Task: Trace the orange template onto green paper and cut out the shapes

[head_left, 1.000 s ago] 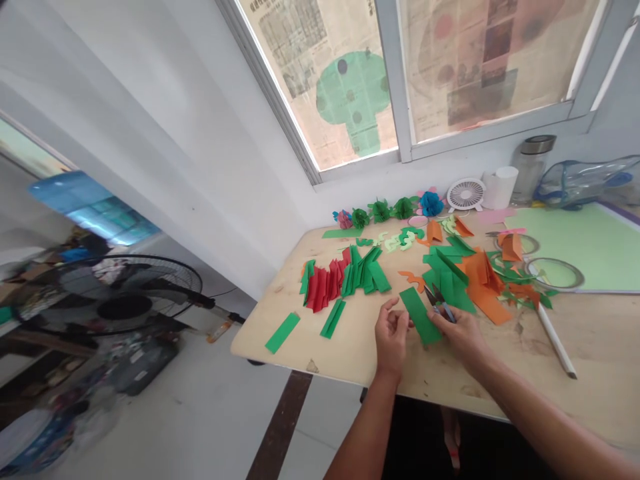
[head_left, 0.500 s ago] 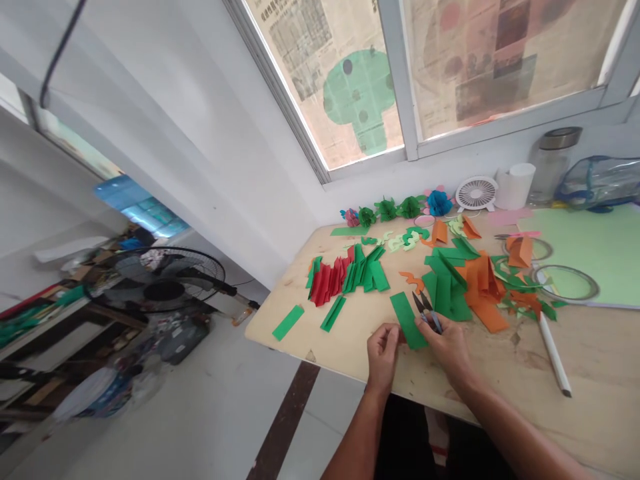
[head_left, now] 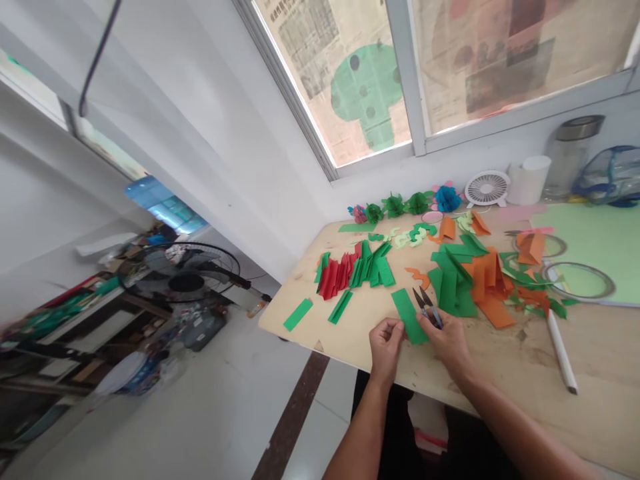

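Observation:
My left hand (head_left: 385, 347) pinches the left edge of a green paper strip (head_left: 407, 312), held just over the front of the table. On the strip's right side is my right hand (head_left: 450, 343), wrapped round a pair of small dark-bladed scissors (head_left: 424, 304) whose tips point away from me and stand slightly apart. The right fingertips also reach the strip's edge. Folded green papers (head_left: 453, 287) and folded orange papers (head_left: 487, 283) lie in a heap beyond the right hand. A curly orange paper cutout (head_left: 417, 275) rests just past the blades.
To the left are accordion-folded red papers (head_left: 337, 277), folded green papers (head_left: 370, 267) and a flat green strip (head_left: 298, 314). A white pen (head_left: 562, 352) and tape rolls (head_left: 580, 280) are at the right. Paper flowers (head_left: 395, 205) and a small white fan (head_left: 487, 189) line the wall.
The view has shifted a little, so the scene sits slightly further right. Both hands keep their holds on the strip and the scissors.

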